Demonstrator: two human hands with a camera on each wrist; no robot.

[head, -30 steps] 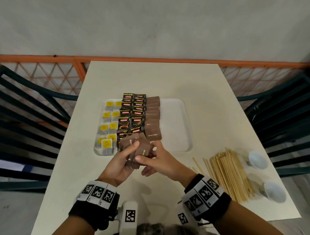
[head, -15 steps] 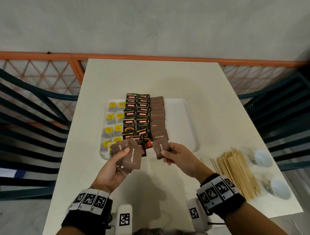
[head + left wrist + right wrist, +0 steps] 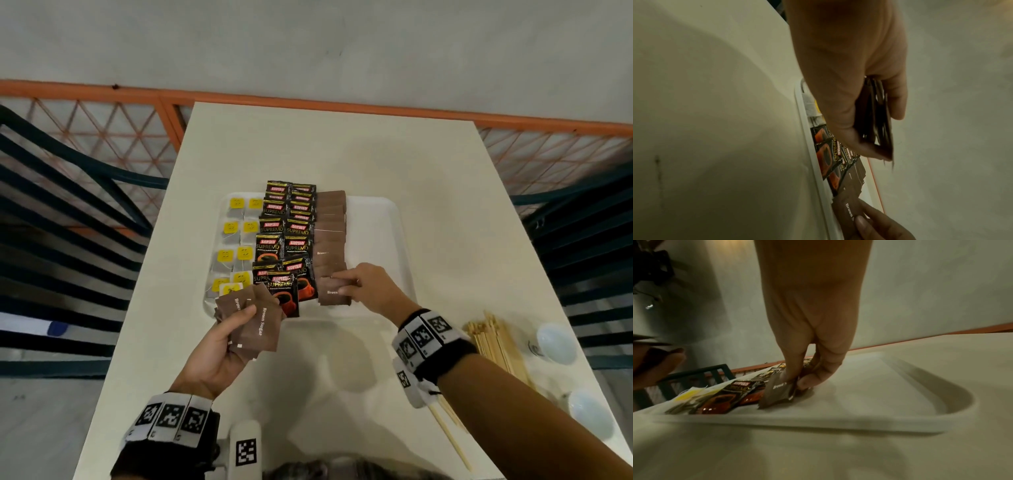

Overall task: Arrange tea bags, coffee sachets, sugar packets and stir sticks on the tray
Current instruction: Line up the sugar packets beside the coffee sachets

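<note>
Nearest to the person, the left hand [image 3: 219, 346] holds a fanned bundle of brown sugar packets [image 3: 255, 325] above the table [image 3: 342, 377], just before the tray's near edge; thumb on top, fingers curled below. A second ago both hands met over this bundle; now the right hand [image 3: 366, 286] is away from it and over the tray [image 3: 383, 219]. Its thumb and fingers pinch one sugar packet [image 3: 334, 291] and lay it at the near end of the brown column [image 3: 330, 233], beside the coffee sachets [image 3: 284, 240]. Left of these lie the tea bags [image 3: 236, 246]. So the sugar column grows by one, I think, and several packets remain. The stir sticks [image 3: 493, 339] wait on the table at the right, near two white cups [image 3: 556, 342].
</note>
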